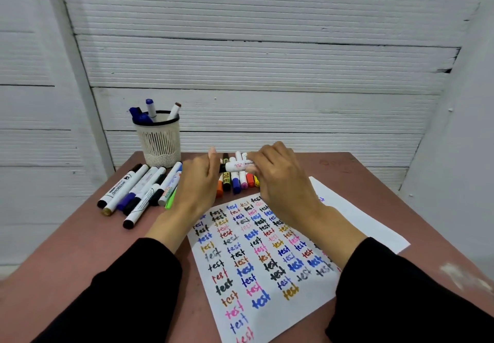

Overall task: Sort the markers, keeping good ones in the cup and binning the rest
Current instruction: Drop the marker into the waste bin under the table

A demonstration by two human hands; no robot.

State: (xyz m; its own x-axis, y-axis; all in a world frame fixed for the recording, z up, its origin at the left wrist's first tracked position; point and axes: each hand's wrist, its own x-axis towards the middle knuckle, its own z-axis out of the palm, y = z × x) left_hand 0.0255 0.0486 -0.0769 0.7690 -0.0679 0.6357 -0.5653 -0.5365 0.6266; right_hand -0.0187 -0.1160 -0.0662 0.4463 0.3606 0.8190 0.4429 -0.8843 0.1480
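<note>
Between my two hands, above the far edge of the test sheet (267,257), I hold a white marker (235,166) crosswise. My right hand (278,179) has its fingertips pinched around the marker's right part, knuckles up. My left hand (199,182) stands on edge with the fingers together and loosely open, its palm turned toward the marker's dark left end; whether it touches that end I cannot tell. Both of my sleeves are black.

Just beyond my fingers lies a row of markers (238,179) side by side on the table (80,249), their orange, black, blue, pink and yellow caps pointing toward me. Under my wrists the sheet is covered in columns of the word "test" in black, blue, red, pink, orange and yellow. A second white paper (358,217) sticks out from beneath it, to the right of my right forearm.

To the left of my left hand lies a pile of whiteboard markers (139,193), slanting, some overlapping, with a green one nearest my hand. Beyond that pile, at the table's far edge, stands the cream mesh cup (159,144) holding several markers upright, blue caps and one brown tip showing.
</note>
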